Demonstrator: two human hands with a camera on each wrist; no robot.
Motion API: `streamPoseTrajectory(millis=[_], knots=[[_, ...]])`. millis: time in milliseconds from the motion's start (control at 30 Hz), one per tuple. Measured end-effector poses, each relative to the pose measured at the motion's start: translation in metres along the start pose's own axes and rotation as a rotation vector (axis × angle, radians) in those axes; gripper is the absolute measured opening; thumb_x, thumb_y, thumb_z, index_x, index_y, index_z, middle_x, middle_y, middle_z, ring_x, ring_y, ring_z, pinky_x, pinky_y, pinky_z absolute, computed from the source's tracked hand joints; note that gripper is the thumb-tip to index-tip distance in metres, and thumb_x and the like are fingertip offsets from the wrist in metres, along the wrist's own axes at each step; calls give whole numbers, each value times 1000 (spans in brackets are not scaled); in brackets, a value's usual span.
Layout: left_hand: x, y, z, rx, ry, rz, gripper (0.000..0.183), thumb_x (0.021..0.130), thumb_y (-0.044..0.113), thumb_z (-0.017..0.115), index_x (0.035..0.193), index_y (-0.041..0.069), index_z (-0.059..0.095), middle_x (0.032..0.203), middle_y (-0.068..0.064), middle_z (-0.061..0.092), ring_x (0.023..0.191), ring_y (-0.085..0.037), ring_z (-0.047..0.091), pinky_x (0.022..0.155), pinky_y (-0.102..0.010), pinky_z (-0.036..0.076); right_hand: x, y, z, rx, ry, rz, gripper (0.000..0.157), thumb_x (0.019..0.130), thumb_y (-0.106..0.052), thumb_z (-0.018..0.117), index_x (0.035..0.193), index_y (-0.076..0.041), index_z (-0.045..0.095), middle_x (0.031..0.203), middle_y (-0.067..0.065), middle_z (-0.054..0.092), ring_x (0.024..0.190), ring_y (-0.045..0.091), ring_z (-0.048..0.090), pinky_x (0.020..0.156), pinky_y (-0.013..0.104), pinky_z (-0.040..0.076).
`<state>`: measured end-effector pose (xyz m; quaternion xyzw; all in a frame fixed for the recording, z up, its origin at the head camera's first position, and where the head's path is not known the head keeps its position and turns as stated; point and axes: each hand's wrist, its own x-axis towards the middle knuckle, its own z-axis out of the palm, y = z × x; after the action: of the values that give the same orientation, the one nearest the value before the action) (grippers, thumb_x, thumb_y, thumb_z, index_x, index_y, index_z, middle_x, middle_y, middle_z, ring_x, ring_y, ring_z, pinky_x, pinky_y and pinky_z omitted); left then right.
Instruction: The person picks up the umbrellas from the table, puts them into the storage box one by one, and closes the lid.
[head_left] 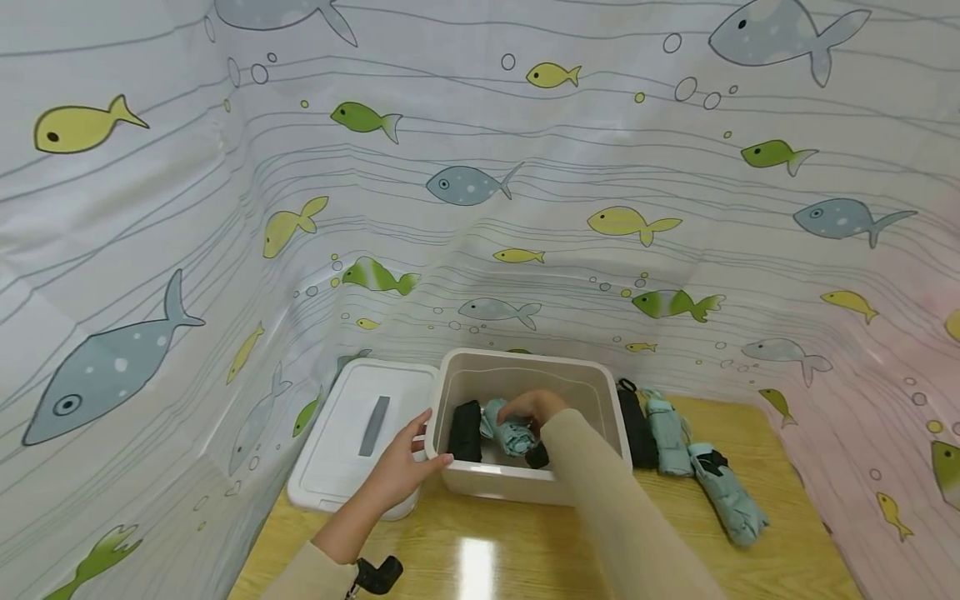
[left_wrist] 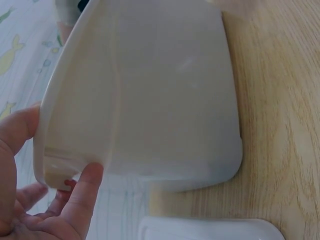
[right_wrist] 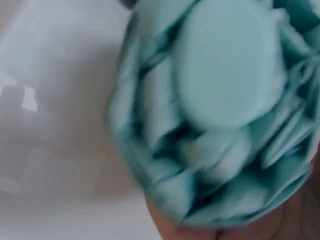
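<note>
My left hand (head_left: 399, 468) grips the left front corner of a white plastic storage box (head_left: 510, 483). In the left wrist view its thumb and fingers close around the box's rim. My right hand (head_left: 534, 405) reaches down inside the box and holds a teal folded umbrella (head_left: 514, 437). The right wrist view shows the gathered cloth and round pale end of this umbrella (right_wrist: 227, 65) up close, blurred. A black folded umbrella (head_left: 466, 432) lies along the box's left side. Something small and black (head_left: 537, 455) shows beside the teal umbrella, partly covered by my right sleeve.
A white lid (head_left: 337, 433) with a grey handle lies left of the box. On the right, a black folded umbrella (head_left: 638, 427) and two teal folded umbrellas (head_left: 670, 435) lie on the wooden table (head_left: 510, 546). Fish-printed sheeting (head_left: 480, 225) surrounds the table's back and sides.
</note>
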<state>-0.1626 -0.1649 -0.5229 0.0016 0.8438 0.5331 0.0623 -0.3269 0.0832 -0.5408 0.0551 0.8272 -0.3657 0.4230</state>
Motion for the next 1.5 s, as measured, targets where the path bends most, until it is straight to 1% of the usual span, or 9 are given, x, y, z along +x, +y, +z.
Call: streamPoseTrajectory(millis=[133, 233, 400, 700, 833, 1000, 1133, 1367, 1500], knots=[[0, 0, 0, 10, 5, 9, 92, 85, 38, 81, 158, 13, 31, 145, -22, 45, 126, -42, 51, 93, -55, 51, 8, 4, 4, 1, 25, -36, 72, 77, -30, 74, 130, 11, 50, 124, 24, 56, 103, 36, 58, 88, 41, 53], [-1, 0, 0, 9, 2, 8, 92, 85, 39, 81, 158, 13, 31, 145, -22, 45, 125, -42, 51, 93, -54, 51, 17, 9, 8, 84, 11, -41, 74, 77, -27, 74, 132, 13, 46, 130, 28, 52, 114, 42, 55, 97, 45, 50], [-2, -1, 0, 7, 2, 11, 90, 86, 36, 81, 157, 12, 31, 144, -22, 46, 124, -43, 52, 92, -54, 51, 22, 13, 17, 133, 20, -46, 66, 77, -27, 74, 125, 11, 49, 118, 24, 55, 109, 41, 56, 95, 44, 51], [-3, -2, 0, 10, 0, 15, 90, 86, 34, 81, 157, 11, 32, 143, -22, 47, 123, -42, 54, 92, -55, 51, 7, 8, 26, -206, 87, -121, 50, 81, -36, 72, 110, 3, 63, 104, 11, 61, 95, 25, 57, 86, 36, 51], [0, -3, 1, 3, 2, 11, 91, 85, 36, 82, 158, 12, 32, 143, -21, 47, 124, -41, 53, 92, -54, 51, 12, 10, 27, -267, 169, -74, 47, 75, -41, 80, 98, -3, 66, 97, 8, 62, 88, 23, 58, 78, 35, 52], [1, -4, 2, -1, 0, 6, 92, 84, 38, 82, 158, 14, 32, 143, -20, 47, 124, -40, 53, 92, -54, 51, 15, 13, 29, -317, 265, -5, 49, 66, -46, 87, 90, -7, 68, 92, 7, 62, 85, 25, 59, 78, 40, 53], [0, -4, 1, 3, 4, 10, 92, 84, 38, 82, 158, 13, 32, 142, -20, 48, 123, -40, 54, 91, -53, 52, 15, 13, 27, -318, 225, -7, 49, 71, -47, 84, 95, -8, 69, 95, 6, 64, 89, 25, 60, 82, 41, 53], [0, -3, 1, 27, 2, 24, 92, 84, 39, 81, 157, 11, 32, 141, -20, 49, 122, -41, 54, 91, -53, 52, 10, 12, 22, -228, 74, -37, 57, 85, -41, 76, 123, 0, 64, 119, 16, 67, 115, 32, 61, 99, 43, 48], [0, -2, 1, 21, 5, 10, 91, 85, 37, 82, 157, 13, 32, 143, -20, 48, 124, -41, 54, 92, -54, 51, 8, 12, 21, -179, 86, -43, 57, 85, -39, 75, 123, 2, 63, 118, 17, 67, 115, 34, 61, 99, 44, 48]])
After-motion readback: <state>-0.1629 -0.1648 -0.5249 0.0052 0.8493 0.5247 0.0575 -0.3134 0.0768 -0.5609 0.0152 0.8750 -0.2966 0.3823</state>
